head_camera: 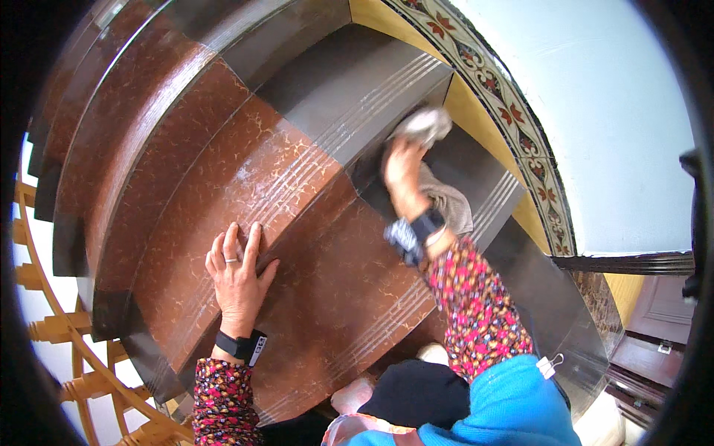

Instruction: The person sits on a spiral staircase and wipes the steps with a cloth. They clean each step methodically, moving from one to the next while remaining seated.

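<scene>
My right hand (406, 159) is closed on a bunched, light-coloured cloth (425, 125), blurred in the picture. It presses the cloth near the riser between two dark side panels of a staircase, and a greyish-beige end of the cloth (450, 202) trails over the lower tread below the wrist. My left hand (237, 267) rests palm down on the front edge of a reddish-brown marbled stair tread (279, 161), fingers spread, a ring on one of them. Dark bands circle both wrists. My knee (415, 390) shows in black cloth at the bottom.
Glossy steps (145, 111) curve upward at the upper left. Wooden balusters (61, 327) line the left side. On the right, a floral tile border (516, 117) runs along the pale wall (613, 122). A dark wooden door or cabinet (658, 329) stands at the lower right.
</scene>
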`<state>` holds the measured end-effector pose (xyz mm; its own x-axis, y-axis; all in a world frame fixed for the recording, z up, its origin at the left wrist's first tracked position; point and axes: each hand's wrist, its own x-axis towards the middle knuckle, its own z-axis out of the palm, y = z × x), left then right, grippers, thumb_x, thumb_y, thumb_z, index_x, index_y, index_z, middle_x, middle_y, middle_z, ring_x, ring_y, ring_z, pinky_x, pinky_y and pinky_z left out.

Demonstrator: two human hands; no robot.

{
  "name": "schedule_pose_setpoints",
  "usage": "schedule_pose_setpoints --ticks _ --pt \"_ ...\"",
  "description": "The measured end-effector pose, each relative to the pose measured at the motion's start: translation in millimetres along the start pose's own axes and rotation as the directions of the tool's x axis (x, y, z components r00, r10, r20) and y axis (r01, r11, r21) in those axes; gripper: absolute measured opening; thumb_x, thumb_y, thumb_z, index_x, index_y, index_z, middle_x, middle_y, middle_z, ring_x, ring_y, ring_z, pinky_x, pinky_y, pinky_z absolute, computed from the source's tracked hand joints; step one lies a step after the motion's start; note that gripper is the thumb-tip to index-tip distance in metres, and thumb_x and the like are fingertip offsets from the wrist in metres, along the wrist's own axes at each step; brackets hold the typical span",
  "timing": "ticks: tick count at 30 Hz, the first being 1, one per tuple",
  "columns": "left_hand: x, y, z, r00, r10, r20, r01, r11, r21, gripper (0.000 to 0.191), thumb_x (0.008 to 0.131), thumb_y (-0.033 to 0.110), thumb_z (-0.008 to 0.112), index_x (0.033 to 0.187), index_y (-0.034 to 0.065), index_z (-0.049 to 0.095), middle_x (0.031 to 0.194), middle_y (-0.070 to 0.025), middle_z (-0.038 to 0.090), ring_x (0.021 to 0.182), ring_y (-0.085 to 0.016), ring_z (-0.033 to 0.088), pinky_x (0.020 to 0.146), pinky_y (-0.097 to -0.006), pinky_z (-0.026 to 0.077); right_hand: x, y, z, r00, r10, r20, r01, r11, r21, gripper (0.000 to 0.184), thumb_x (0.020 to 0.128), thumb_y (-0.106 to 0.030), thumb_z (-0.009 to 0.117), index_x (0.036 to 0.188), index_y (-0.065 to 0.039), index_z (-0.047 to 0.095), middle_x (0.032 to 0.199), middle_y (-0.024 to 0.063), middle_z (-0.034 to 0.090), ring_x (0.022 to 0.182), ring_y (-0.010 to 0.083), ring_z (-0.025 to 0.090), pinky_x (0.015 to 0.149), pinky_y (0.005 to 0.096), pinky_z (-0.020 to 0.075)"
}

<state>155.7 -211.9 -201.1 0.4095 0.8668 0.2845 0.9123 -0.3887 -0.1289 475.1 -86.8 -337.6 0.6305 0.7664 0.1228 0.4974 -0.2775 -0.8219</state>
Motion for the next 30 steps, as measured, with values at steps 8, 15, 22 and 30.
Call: schedule_pose_setpoints --ticks 8,15,22,30 --pt "-0.8 -1.1 0.3 0.999 0.022 -0.025 -0.023 0.998 -0.052 0.077 0.073 0.027 0.083 0.142 0.0222 0.05 0.144 -0.0123 0.044 0.132 -0.033 0.04 0.11 -0.049 0.032 -126.6 -3.6 -96.5 0.502 -0.034 0.864 -0.735 0.509 0.447 0.042 0.087 -0.017 0.065 0.125 0.0 0.058 0.118 0.0086 0.064 0.11 0.0205 0.059 0.097 0.0358 0.0468" --pt "-1.1 -0.6 3.2 0.999 0.018 -0.033 -0.019 1.0 -0.023 0.08 0.073 0.023 0.083 0.145 0.0206 0.048 0.146 -0.0116 0.042 0.132 -0.033 0.041 0.111 -0.0484 0.032 12.7 1.9 -161.5 0.878 -0.431 0.207 0.47 0.858 -0.207 0.05 0.077 -0.032 0.071 0.117 -0.003 0.065 0.118 0.0222 0.063 0.118 0.0422 0.056 0.097 0.0501 0.0479" --pt "0.8 0.1 3.6 1.0 0.0 -0.006 0.0 1.0 0.008 0.074 0.075 0.032 0.081 0.142 0.0225 0.051 0.144 -0.0114 0.044 0.132 -0.033 0.04 0.109 -0.0492 0.032 82.7 52.7 -77.9 0.952 -0.191 0.239 0.305 0.58 -0.755 0.055 0.081 -0.048 0.068 0.12 -0.009 0.066 0.131 0.0138 0.054 0.126 0.0454 0.047 0.095 0.0538 0.0482" --pt "1.0 -2.6 2.7 0.999 0.02 -0.043 -0.022 0.999 -0.033 0.075 0.074 0.028 0.082 0.142 0.0225 0.051 0.144 -0.0113 0.045 0.132 -0.033 0.041 0.108 -0.0488 0.033 -71.0 1.1 -127.1 0.573 -0.478 0.666 0.752 0.63 -0.195 0.036 0.068 -0.032 0.076 0.094 -0.008 0.072 0.121 0.01 0.063 0.111 0.0375 0.054 0.094 0.0462 0.0455"
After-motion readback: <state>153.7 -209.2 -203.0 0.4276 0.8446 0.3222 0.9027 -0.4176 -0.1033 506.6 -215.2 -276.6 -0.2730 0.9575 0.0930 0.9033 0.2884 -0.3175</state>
